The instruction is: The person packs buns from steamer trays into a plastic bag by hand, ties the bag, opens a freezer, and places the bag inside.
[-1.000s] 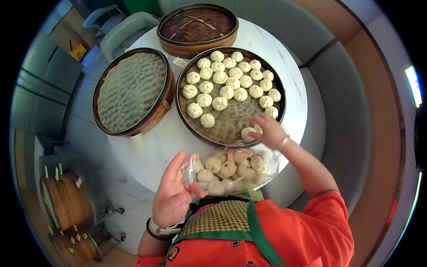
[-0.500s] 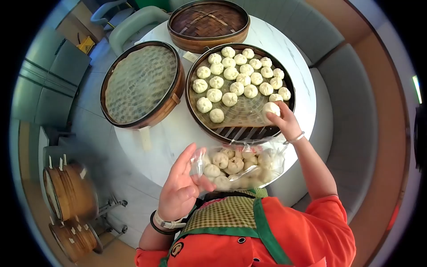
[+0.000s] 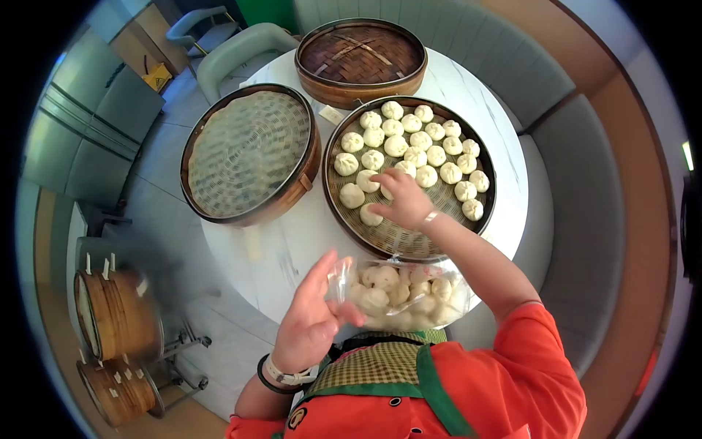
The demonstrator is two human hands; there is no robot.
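Pleated buns (image 3: pixel 393 110) | right hand (image 3: pixel 406 205) seven o'clock in steamer (image 3: pixel 398 238), can't tell grip | left hand (image 3: pixel 309 327) spread | knocks may squash them

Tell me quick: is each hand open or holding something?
Left hand: open, at the edge of the plastic bag.
Right hand: over the buns; can't tell if it holds one.

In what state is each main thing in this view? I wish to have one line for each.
Right bamboo steamer: uncovered, partly filled
Pleated buns: spread inside it
Left bamboo steamer: uncovered, no buns inside
Back bamboo steamer: dark woven surface facing up
Clear plastic bag: bulging
Bagged buns: heaped together
Left hand: partly open, at the bag
Right hand: over the pleated buns, grip unclear
Lower-left steamers: stacked
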